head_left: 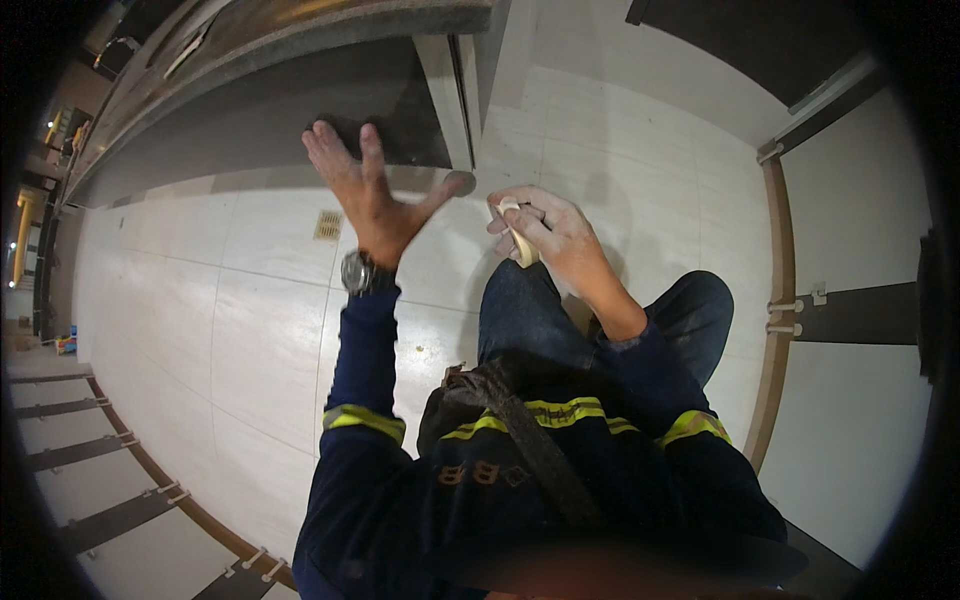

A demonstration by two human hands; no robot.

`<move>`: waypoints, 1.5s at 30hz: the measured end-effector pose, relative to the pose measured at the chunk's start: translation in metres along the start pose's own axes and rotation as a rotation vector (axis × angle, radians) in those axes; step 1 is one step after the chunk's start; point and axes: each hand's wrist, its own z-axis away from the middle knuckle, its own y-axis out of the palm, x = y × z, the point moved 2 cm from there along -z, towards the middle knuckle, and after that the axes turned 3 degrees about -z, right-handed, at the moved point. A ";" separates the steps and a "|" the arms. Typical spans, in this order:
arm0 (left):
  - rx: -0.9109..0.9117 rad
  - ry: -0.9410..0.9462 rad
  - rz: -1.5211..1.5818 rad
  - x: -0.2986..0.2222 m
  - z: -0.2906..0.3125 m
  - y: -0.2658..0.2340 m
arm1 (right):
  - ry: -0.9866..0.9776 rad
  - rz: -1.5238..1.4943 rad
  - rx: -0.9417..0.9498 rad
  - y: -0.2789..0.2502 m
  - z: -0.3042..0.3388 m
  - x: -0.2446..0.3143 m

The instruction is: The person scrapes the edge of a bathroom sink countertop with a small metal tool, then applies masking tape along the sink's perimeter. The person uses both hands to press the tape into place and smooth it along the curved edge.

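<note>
My left hand point(375, 200) reaches forward with its fingers spread and holds nothing. Its fingertips overlap the dark panel point(270, 125) under a counter; whether they touch it I cannot tell. The thumb points toward the pale end strip point(446, 95) of that panel. My right hand point(565, 245) is closed round a cream ring that looks like a roll of masking tape point(524, 250), above my bent knee. Pale dust shows on the fingers of both hands. On my left wrist is a metal watch point(357, 272).
The counter point(340, 45) juts out over the panel. Light tiles point(260, 310) cover the floor, with a small square drain grate point(328, 224) in them. White cabinet doors with dark strips point(860, 315) line the right side. More such doors point(95, 455) curve along the lower left.
</note>
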 end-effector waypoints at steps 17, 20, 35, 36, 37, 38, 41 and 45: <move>0.404 -0.534 0.647 -0.110 -0.035 -0.074 | -0.329 0.370 -0.006 0.014 0.041 0.052; 0.375 -0.491 0.593 -0.115 -0.040 -0.077 | -0.338 0.370 -0.015 0.016 0.041 0.054; -0.210 0.290 0.070 -0.026 -0.144 -0.085 | -0.532 0.306 -0.017 0.064 0.054 -0.036; -0.227 0.376 0.012 -0.024 -0.146 -0.079 | -0.507 0.272 -0.003 0.067 0.055 -0.035; -0.242 0.461 -0.038 -0.022 -0.148 -0.073 | -0.480 0.241 0.002 0.069 0.056 -0.031; -0.292 0.477 -0.076 -0.019 -0.151 -0.070 | -0.452 0.210 0.008 0.071 0.057 -0.027; -0.385 0.510 -0.082 -0.016 -0.160 -0.065 | -0.488 0.210 0.006 0.074 0.049 -0.019; -0.367 0.718 -0.134 0.003 -0.172 -0.055 | -0.413 0.176 0.030 0.075 0.048 -0.012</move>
